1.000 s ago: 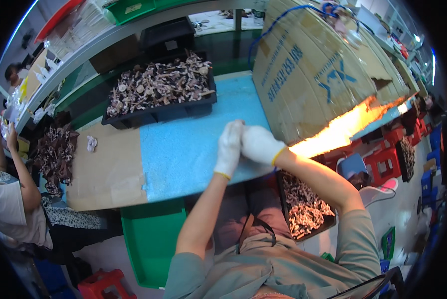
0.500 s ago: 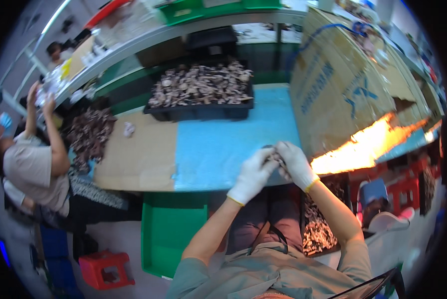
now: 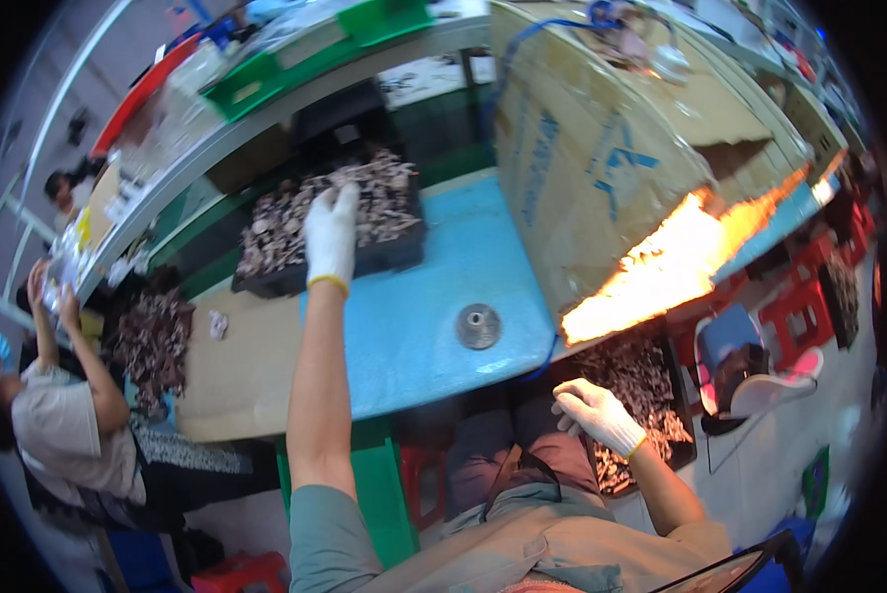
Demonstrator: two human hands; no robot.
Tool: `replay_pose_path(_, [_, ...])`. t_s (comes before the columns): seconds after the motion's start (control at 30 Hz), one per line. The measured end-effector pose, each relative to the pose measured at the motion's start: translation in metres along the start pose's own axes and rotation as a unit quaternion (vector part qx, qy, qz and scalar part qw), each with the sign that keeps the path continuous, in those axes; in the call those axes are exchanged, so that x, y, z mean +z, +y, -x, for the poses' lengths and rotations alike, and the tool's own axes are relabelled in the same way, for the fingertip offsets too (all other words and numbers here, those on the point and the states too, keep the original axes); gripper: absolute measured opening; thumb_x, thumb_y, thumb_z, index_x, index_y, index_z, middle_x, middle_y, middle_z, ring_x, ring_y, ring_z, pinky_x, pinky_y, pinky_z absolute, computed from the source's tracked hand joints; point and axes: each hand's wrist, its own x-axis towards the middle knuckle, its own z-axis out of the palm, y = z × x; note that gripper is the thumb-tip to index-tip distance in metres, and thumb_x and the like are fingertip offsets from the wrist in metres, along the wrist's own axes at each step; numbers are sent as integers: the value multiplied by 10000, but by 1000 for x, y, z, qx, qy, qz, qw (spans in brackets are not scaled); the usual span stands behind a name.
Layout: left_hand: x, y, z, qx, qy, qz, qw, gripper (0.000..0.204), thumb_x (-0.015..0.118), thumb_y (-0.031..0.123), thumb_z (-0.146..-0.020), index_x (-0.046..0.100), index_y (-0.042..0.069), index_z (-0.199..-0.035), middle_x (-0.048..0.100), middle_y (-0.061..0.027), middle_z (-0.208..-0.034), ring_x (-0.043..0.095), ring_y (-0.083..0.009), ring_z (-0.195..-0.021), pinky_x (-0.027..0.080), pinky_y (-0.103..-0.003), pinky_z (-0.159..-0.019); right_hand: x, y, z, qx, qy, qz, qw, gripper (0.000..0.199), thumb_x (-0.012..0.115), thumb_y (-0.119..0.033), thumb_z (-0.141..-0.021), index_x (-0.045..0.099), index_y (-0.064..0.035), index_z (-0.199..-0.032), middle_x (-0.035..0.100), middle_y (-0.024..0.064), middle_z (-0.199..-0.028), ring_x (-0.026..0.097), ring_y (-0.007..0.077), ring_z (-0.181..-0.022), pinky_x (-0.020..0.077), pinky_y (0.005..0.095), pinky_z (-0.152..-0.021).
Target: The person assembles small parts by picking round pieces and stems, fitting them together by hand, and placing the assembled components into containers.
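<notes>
Head view of a seated person at a long surface [image 3: 414, 336] covered in blue, with 2 gloved hands far apart. The left hand [image 3: 331, 237] reaches to the far side, arm nearly straight, and lies flat on the heap of small dark and pale parts in the black tray [image 3: 394, 255]; its grip is apart, fingers spread over the parts, and whether any part is pinched beneath the palm cannot be told. The tray's long axis runs left to right along the far edge of the surface, so the hand meets it across its short side, at about mid-length. The right hand [image 3: 595, 415] hangs low on the near right, below the edge of the surface, just beside a second tray of like parts [image 3: 651, 395] set lower down at the person's right knee; its fingers are loosely curled, and nothing can be seen held in them. Between the 2 hands, on the blue cover, lies 1 round grey metal disc [image 3: 479, 326], flat, apart from both; it is to the right of the left forearm and on the far side of the right hand, which looks the nearer. A large cardboard box [image 3: 601, 148] stands at the right, and another person's raised hands [image 3: 53, 296] work at the far left.
</notes>
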Motion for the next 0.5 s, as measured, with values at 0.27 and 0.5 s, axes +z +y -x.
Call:
replay_pose_path(0.27, [22,-133,133,226,-68,-310,921,334,586,194,-1067,672,-12,-1316,715,-190,-1202,681,-309,-1110,529,-404,-970,-71,78,35,118,114,46,985,335,628,-351,-1030,703,-54,-1165,753,87,-858,717,172,-713,587,353,-684])
replay_pose_path(0.5, [52,-154,158,296,-79,-462,832,300,565,64,-986,662,50,-1269,649,-163,-1352,563,-392,-1312,428,-509,-1117,-148,9,-5,-167,288,116,936,256,652,-291,-1028,749,-62,-1089,749,142,-855,732,261,-756,561,400,-730])
